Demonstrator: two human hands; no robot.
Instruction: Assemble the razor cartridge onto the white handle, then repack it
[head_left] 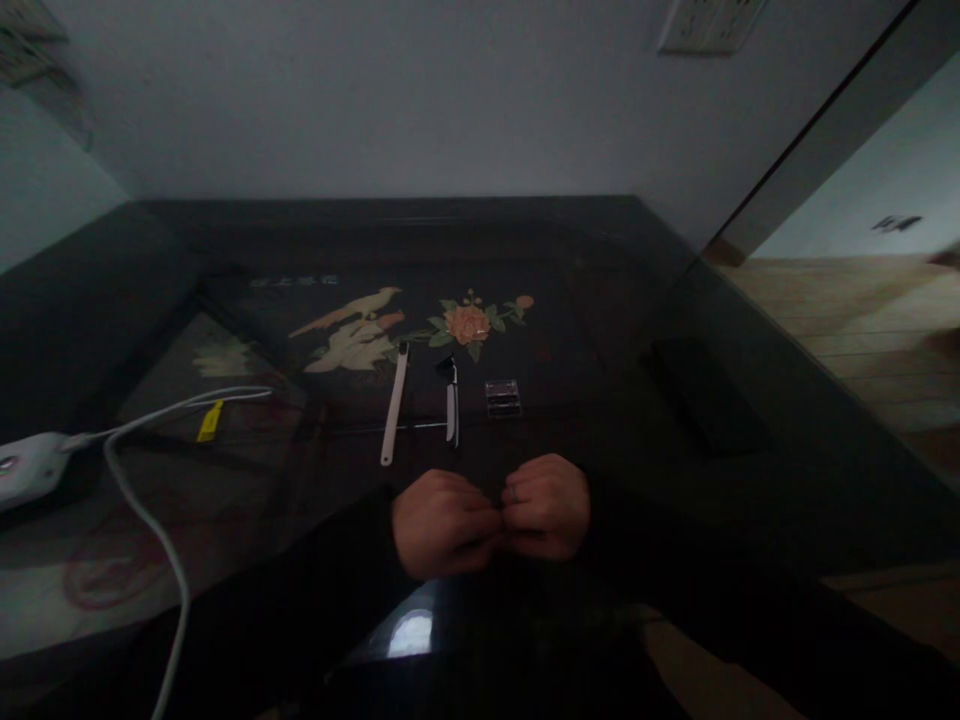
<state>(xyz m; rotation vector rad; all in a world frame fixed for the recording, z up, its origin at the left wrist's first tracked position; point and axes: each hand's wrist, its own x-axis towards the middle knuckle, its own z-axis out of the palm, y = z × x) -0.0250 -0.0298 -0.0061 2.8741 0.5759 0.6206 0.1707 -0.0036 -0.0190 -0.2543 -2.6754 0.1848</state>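
Close to the table's near edge, my left hand (pixel 448 522) and my right hand (pixel 546 507) meet at the fingertips. Both have their fingers curled in; anything pinched between them is hidden or too dark to make out. Just beyond them lies a razor (pixel 452 405) with its dark head pointing away. To its left is a long, slim beige stick (pixel 395 405) with a dark far tip and a small hole at the near end. A small clear plastic case (pixel 502 398) rests to the razor's right.
The dark glossy table (pixel 600 350) carries a bird-and-flower picture (pixel 466 324). On the left are a white power strip (pixel 31 468), a pale cable (pixel 161 535) and a yellow tag (pixel 211 421). A black rectangular object (pixel 709 395) lies at right. A wall (pixel 390 100) stands behind.
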